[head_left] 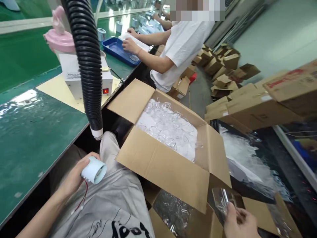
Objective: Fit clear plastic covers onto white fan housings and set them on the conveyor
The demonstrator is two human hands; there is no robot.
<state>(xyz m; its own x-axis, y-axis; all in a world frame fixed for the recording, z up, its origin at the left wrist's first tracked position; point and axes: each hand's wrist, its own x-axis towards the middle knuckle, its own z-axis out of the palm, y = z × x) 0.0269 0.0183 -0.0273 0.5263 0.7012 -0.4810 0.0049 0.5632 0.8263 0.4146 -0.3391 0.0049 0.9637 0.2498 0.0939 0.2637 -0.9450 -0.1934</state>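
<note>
My left hand [77,173] is wrapped round a pale blue plastic cylinder [93,170] above my lap. The cylinder's open end faces right, and thin red wires [85,195] with small white connectors hang below it. At the lower right, my right hand [239,219] pinches a clear, transparent plastic piece [222,200] over the cardboard boxes. Between and beyond my hands stands an open cardboard box [160,165] filled with clear plastic parts [170,129].
A black ribbed hose [89,66] hangs over the green table's [37,142] edge, before a white device [71,77]. A co-worker in a white shirt [188,43] sits beyond, hands by a blue tray [119,49]. A lower box of clear pieces [173,211] is near my legs.
</note>
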